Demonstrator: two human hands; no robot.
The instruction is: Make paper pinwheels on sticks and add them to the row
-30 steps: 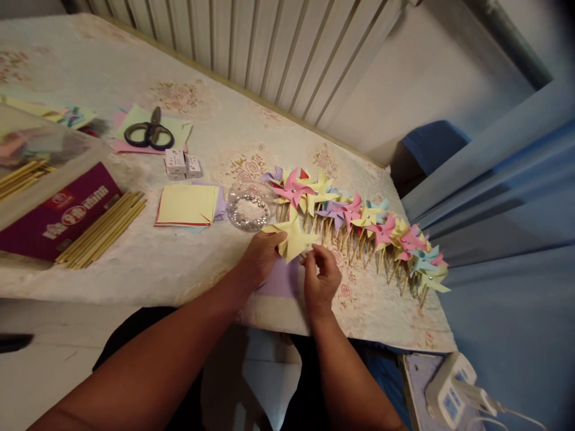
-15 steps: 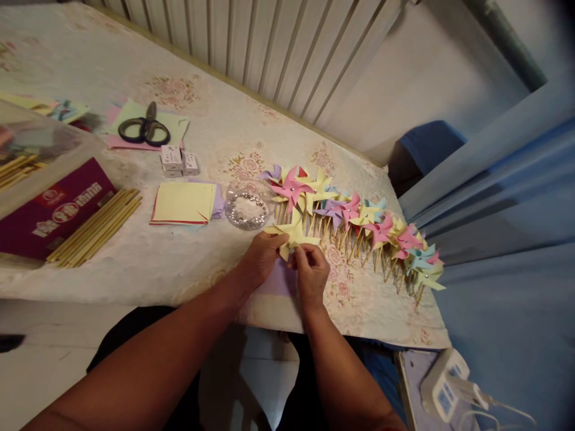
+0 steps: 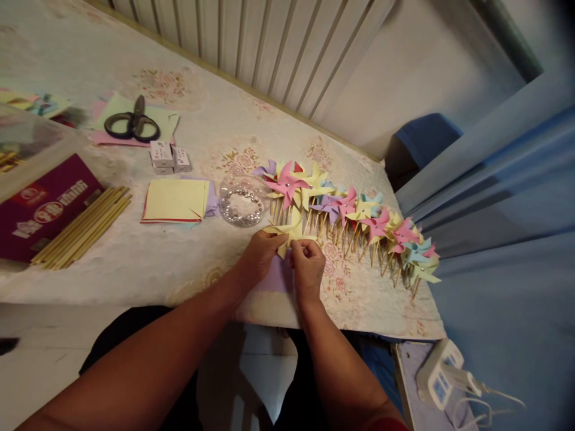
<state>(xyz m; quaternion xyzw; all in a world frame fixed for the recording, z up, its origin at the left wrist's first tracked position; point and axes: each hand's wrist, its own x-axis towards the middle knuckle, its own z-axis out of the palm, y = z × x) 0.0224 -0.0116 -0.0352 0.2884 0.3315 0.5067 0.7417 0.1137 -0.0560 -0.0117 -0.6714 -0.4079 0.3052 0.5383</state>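
Note:
A yellow paper pinwheel (image 3: 291, 232) is held between both hands near the table's front edge. My left hand (image 3: 258, 258) grips its left side with closed fingers. My right hand (image 3: 308, 269) pinches its middle from the right, fingers pressed together. Under the hands lies a lilac paper sheet (image 3: 278, 280). Just behind them a row of finished pinwheels (image 3: 354, 215) on wooden sticks runs to the right across the table. A clear round dish of small silver pins (image 3: 241, 203) stands to the left of that row.
A stack of yellow paper squares (image 3: 176, 202) lies left of the dish. Wooden sticks (image 3: 83, 226) rest beside a purple box (image 3: 42, 206). Black scissors (image 3: 132, 124) and small white boxes (image 3: 168, 157) lie further back. A white power strip (image 3: 438, 377) sits bottom right.
My right hand has moved left and closed onto the middle of the yellow pinwheel, meeting the left hand. The view has drifted slightly, so everything sits a little lower-left.

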